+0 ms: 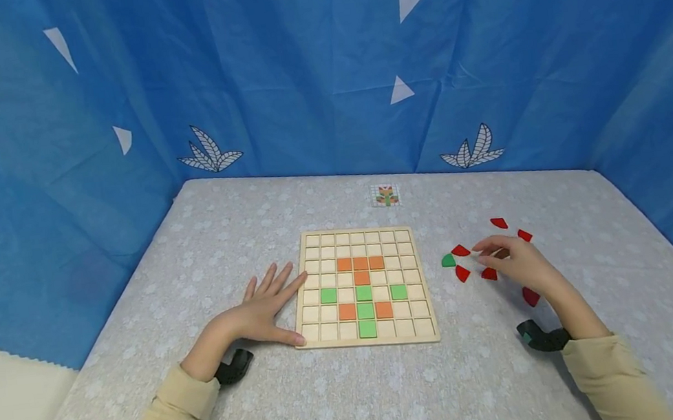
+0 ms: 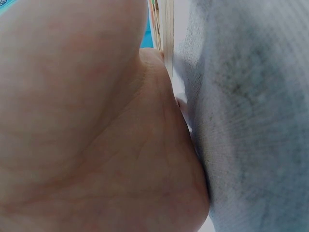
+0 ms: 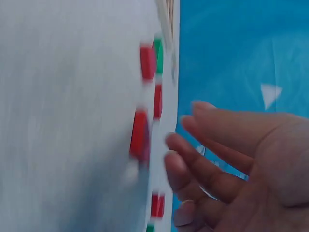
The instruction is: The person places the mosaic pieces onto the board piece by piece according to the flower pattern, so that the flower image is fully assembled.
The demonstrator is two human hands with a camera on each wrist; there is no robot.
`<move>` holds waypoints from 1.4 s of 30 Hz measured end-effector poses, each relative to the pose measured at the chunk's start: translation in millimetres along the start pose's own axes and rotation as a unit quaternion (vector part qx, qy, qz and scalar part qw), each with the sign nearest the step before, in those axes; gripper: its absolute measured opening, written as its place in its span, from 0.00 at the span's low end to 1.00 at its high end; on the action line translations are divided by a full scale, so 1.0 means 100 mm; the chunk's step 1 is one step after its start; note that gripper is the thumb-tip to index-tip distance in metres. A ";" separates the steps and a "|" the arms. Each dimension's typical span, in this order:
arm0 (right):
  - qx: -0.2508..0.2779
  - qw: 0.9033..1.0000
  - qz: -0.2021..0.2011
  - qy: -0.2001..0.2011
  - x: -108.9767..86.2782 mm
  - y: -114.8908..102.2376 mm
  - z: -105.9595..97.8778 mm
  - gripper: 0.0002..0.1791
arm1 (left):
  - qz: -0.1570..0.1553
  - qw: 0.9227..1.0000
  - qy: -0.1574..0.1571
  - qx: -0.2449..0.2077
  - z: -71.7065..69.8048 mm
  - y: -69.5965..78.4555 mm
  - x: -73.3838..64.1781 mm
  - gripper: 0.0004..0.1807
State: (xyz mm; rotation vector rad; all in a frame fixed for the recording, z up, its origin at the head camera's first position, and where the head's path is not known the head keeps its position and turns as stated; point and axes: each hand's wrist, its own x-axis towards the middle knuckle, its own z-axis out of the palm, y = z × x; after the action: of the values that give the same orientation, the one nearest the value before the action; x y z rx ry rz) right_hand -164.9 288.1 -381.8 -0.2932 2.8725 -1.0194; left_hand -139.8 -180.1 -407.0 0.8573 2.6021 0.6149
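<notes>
A pale wooden grid board (image 1: 329, 331) lies on the table with orange squares (image 1: 361, 278) and light green squares (image 1: 365, 310) set in some of its cells. My left hand (image 1: 261, 312) rests with spread fingers at the board's left edge, thumb near the front corner. In the left wrist view, the palm (image 2: 96, 121) fills much of the picture. My right hand (image 1: 517, 262) hovers over loose red pieces (image 1: 460, 250) right of the board. Its fingers bend loosely and nothing shows between thumb and fingertips in the right wrist view. One green piece (image 1: 448, 261) with a curved edge lies among the red ones.
Behind the board lies a small card (image 1: 385, 195) printed with a coloured grid pattern. More red pieces (image 1: 499, 223) are scattered behind and beside the right hand. A blue curtain (image 1: 308, 68) hangs along the back and sides of the cloth-covered table (image 1: 358, 401).
</notes>
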 end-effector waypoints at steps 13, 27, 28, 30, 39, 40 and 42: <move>-0.012 0.999 0.001 -0.049 -0.05 0.26 -0.09 0.11 | 0.010 1.000 0.006 -0.010 0.01 -0.04 0.01 0.61; 0.014 0.999 -0.034 -0.036 -0.07 0.29 -0.09 0.05 | -0.007 1.000 -0.010 0.010 -0.01 -0.01 0.03 0.61; 0.021 0.999 -0.031 -0.034 -0.07 0.29 -0.09 0.04 | -0.007 1.000 -0.010 0.011 -0.01 -0.01 0.03 0.61; 0.037 0.999 -0.028 -0.026 -0.06 0.26 -0.09 0.03 | -0.008 1.000 -0.009 0.010 -0.02 -0.01 0.03 0.61; 0.142 0.989 -0.032 -0.004 0.03 -0.19 0.14 0.10 | -0.008 1.000 -0.010 0.009 -0.02 0.00 0.01 0.61; 0.152 0.988 -0.032 -0.005 0.05 -0.26 0.20 0.10 | -0.008 1.000 -0.010 0.008 -0.01 0.00 0.01 0.61; 0.169 0.985 -0.032 -0.012 0.08 -0.39 0.31 0.09 | -0.008 1.000 -0.009 0.006 -0.01 0.00 0.01 0.61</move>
State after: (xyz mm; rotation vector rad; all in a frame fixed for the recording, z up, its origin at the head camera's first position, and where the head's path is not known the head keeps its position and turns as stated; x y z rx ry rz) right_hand -162.5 238.0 -381.4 -0.3701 2.6198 -1.4749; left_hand -141.1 -179.5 -406.7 0.8422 2.5950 0.5858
